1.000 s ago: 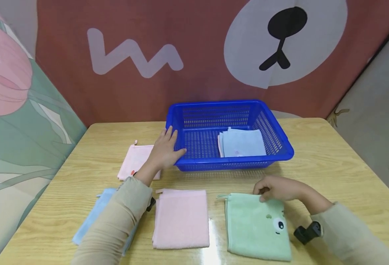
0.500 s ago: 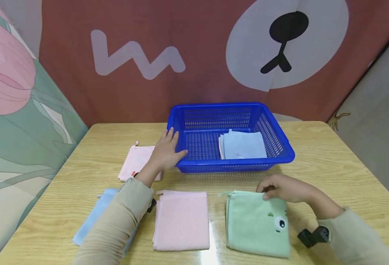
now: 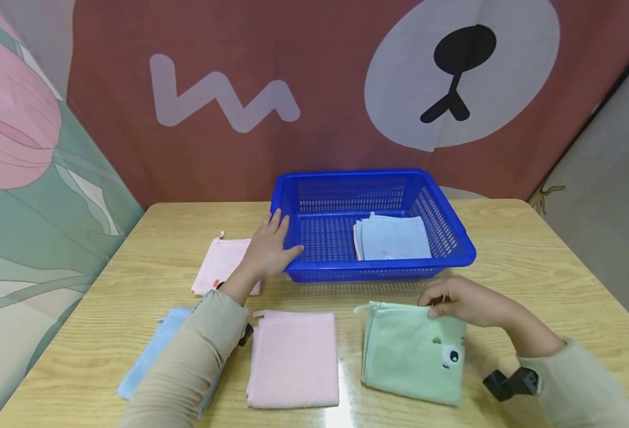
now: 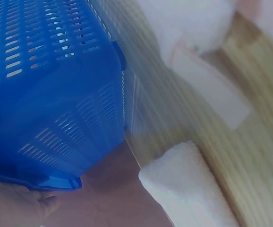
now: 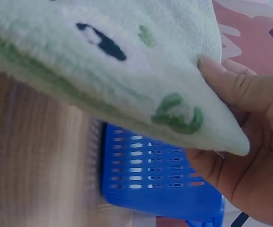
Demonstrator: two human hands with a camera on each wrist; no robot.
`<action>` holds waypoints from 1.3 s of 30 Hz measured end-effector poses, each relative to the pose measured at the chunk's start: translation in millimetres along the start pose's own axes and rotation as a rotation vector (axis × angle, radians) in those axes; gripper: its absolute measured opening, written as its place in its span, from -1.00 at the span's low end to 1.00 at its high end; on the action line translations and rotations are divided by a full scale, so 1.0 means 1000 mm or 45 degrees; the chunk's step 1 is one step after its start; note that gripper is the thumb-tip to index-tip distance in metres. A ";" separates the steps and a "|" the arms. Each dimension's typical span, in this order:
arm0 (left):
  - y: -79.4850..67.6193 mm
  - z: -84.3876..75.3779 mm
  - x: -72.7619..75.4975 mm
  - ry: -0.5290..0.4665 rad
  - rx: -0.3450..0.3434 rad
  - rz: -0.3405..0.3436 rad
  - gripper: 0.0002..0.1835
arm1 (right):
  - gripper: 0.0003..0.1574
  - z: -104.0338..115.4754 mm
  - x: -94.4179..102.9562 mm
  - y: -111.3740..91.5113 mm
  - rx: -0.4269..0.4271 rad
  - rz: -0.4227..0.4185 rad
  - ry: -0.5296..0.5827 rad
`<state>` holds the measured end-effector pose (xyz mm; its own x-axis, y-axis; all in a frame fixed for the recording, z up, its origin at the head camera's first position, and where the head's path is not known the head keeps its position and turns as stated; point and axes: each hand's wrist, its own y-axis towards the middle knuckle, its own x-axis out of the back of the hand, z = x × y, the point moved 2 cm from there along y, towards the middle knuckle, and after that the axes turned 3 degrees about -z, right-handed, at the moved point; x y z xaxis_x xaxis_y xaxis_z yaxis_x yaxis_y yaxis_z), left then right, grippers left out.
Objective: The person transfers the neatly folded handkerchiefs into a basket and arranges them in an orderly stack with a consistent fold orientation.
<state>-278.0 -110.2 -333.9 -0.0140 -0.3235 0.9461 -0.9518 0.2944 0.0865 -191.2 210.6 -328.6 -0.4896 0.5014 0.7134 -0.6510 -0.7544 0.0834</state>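
Note:
My right hand (image 3: 466,302) pinches the top edge of a folded green towel (image 3: 413,353) with an embroidered eye. In the right wrist view the thumb (image 5: 250,90) lies on one face of the towel (image 5: 127,71), the other fingers behind it. The towel hangs tilted, close over the table. My left hand (image 3: 269,245) rests on the left front corner of a blue plastic basket (image 3: 376,273), fingers spread along the rim. Folded light-blue and pink towels (image 3: 395,238) lie in the basket's right part.
A folded pink towel (image 3: 294,359) lies front centre. Another pink towel (image 3: 218,258) lies left of the basket. A blue towel (image 3: 156,351) is partly hidden under my left forearm. A printed cloth (image 3: 213,160) hangs behind the wooden table (image 3: 528,267).
My right hand has moved slightly right and lifted the green towel, whose lower edge has risen and swung left. The left hand stays on the basket. The head view has tilted up slightly.

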 end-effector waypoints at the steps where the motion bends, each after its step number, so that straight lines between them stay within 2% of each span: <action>1: 0.000 0.000 0.000 0.000 -0.002 -0.003 -0.21 | -0.85 0.001 0.001 0.000 0.003 -0.002 -0.003; 9: -0.001 -0.001 0.000 0.003 -0.013 -0.003 -0.21 | -0.85 0.009 0.011 0.005 -0.024 0.004 -0.035; 20: -0.002 -0.001 0.002 -0.006 -0.022 -0.012 -0.21 | -0.85 0.015 0.020 0.008 0.048 -0.020 -0.081; 39: 0.001 0.000 0.000 -0.010 -0.016 -0.003 -0.20 | -0.81 0.028 0.038 0.010 0.020 -0.073 -0.161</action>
<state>-278.8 -110.2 -333.5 -0.0144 -0.3312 0.9435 -0.9479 0.3050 0.0925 -200.1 210.5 -281.2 -0.3745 0.4870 0.7891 -0.6661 -0.7332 0.1364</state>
